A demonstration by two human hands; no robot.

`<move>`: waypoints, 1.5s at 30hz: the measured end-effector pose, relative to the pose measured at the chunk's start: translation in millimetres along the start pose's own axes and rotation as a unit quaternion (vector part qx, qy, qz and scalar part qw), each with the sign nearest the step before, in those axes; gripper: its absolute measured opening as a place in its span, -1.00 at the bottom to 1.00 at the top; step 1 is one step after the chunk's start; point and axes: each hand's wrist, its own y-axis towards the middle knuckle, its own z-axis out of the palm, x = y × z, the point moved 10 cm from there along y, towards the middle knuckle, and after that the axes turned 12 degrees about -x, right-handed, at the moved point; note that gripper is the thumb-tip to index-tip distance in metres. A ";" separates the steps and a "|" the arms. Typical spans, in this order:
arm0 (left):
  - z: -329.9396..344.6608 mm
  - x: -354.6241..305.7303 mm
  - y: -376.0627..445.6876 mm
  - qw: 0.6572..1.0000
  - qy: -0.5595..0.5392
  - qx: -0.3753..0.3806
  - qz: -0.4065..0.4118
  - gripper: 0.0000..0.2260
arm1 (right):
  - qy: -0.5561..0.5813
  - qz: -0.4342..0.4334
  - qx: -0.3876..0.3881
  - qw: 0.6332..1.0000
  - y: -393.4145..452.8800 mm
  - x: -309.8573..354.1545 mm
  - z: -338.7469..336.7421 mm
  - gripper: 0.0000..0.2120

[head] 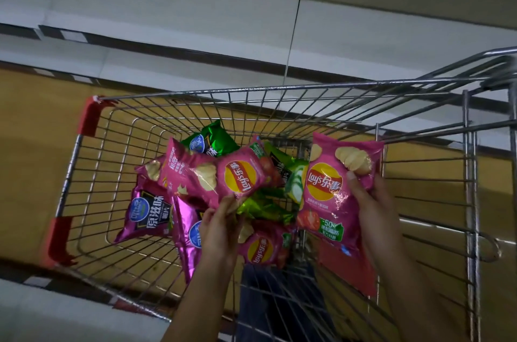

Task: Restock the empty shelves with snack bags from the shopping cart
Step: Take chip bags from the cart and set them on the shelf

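A wire shopping cart (179, 101) fills the middle of the view, with several snack bags in its basket. My right hand (369, 210) grips an upright pink Lay's bag (333, 193) by its right edge, over the cart's near right part. My left hand (221, 225) pinches the lower edge of a second pink Lay's bag (223, 174), tilted sideways above the pile. Below lie a purple bag (148, 213), green bags (212, 140) and another pink bag (264, 249). White empty shelves (167, 14) run across the top.
The cart has red corner guards (89, 118) on its left end and a folded child-seat frame (470, 174) on the right. A yellow floor (36, 132) lies between cart and shelving. Another white shelf edge (56, 316) shows at the bottom left.
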 end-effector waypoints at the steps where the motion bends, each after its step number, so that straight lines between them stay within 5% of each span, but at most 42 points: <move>1: -0.9 -1.9 -0.7 1.000 0.010 0.001 -0.003 -0.75 | 0.003 0.005 0.002 1.000 -0.3 -2.2 1.3 -0.68; 5: 3.4 -40.2 -18.6 0.997 0.052 0.041 0.051 -0.61 | 0.035 0.034 0.010 0.999 -1.4 -3.4 0.9 -0.64; 10: 38.4 -105.6 -70.9 0.977 0.053 0.163 0.127 -0.77 | 0.063 0.033 0.087 0.994 -13.9 31.6 6.2 -0.61; 16: 93.4 -150.4 -169.7 0.942 0.169 0.240 0.159 -0.48 | 0.082 0.046 0.158 0.983 -45.4 98.7 9.7 -0.55; 24: 150.4 -180.6 -320.1 0.905 0.221 0.319 0.176 -0.36 | 0.145 -0.027 0.116 0.982 -115.3 206.3 -56.7 -0.47; 34: 237.6 -125.4 -554.7 0.689 0.341 0.597 0.227 -0.12 | 0.222 -0.168 -0.026 0.960 -186.2 334.2 -261.6 -0.63; 40: 306.0 -24.4 -686.1 0.686 0.288 0.616 0.260 -0.42 | 0.291 -0.229 -0.113 0.922 -194.4 364.0 -443.4 -0.65; 45: 375.3 104.2 -787.7 0.662 0.267 0.641 0.282 -0.36 | 0.335 -0.258 -0.168 0.890 -169.5 374.3 -630.1 -0.53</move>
